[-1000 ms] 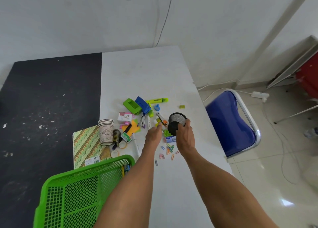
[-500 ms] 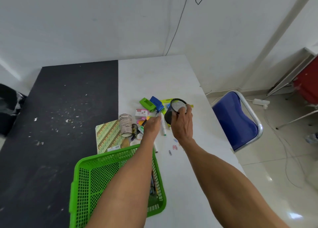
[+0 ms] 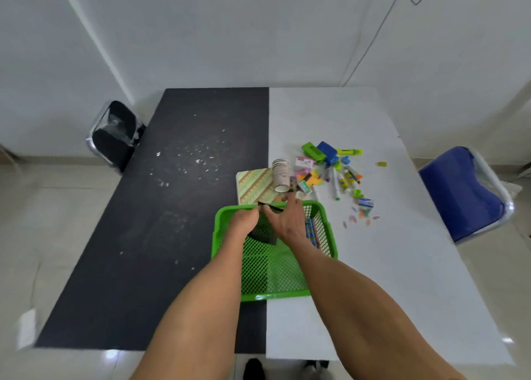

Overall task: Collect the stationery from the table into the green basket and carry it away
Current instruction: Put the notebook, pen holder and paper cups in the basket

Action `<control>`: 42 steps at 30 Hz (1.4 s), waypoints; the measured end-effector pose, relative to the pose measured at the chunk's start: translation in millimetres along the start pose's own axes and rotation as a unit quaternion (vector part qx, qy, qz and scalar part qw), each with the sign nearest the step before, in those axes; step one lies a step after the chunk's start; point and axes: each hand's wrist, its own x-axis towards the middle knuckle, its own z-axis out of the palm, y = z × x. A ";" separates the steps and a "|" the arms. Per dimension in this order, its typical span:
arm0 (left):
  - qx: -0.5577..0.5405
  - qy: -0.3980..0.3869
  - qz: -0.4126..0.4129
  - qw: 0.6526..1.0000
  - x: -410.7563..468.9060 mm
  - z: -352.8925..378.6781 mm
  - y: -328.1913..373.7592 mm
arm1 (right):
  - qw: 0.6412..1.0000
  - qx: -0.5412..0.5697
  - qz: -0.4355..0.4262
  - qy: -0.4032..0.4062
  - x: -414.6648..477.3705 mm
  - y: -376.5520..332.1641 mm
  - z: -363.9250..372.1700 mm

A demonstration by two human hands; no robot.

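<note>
Two hands [image 3: 242, 222] [image 3: 285, 221] gripping mesh cup [image 3: 263, 231], over basket [image 3: 273, 276]

You've got one green plastic mesh basket [image 3: 275, 295] and one black wire-mesh pen cup [image 3: 263, 233]. Two bare hands: left hand [image 3: 242, 221], right hand [image 3: 284, 221]. Two chairs: one black chair [image 3: 115, 138], one blue chair [image 3: 459, 196]. One green-and-yellow striped notebook [image 3: 253, 187]. One stack of printed paper cups [image 3: 280, 175], cups in it uncountable. One green plastic block-shaped tool [image 3: 311, 150], one blue plastic block-shaped tool [image 3: 327, 151]. One yellow-green highlighter [image 3: 349, 151]. One small yellow-green piece [image 3: 382, 164] lying alone. White-barrelled markers [image 3: 334, 185]: at least three, too blurred for more. Loose coloured paper clips [image 3: 354, 218]: at least five. Blue patterned pencils [image 3: 311, 231] in the basket: a few, you can't count them.
</note>
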 end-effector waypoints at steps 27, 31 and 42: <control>0.259 0.002 -0.078 0.963 -7.7 -28.9 -65.8 | 0.948 -0.065 0.164 -0.265 -34.9 21.8 89.7; 0.266 0.006 -0.077 0.961 -8.4 -27.6 -63.1 | 0.942 -0.070 0.174 -0.280 -33.7 20.7 91.4; 0.271 0.025 -0.091 0.958 -12.9 -24.7 -52.2 | 0.932 -0.049 0.180 -0.312 -33.8 26.2 85.4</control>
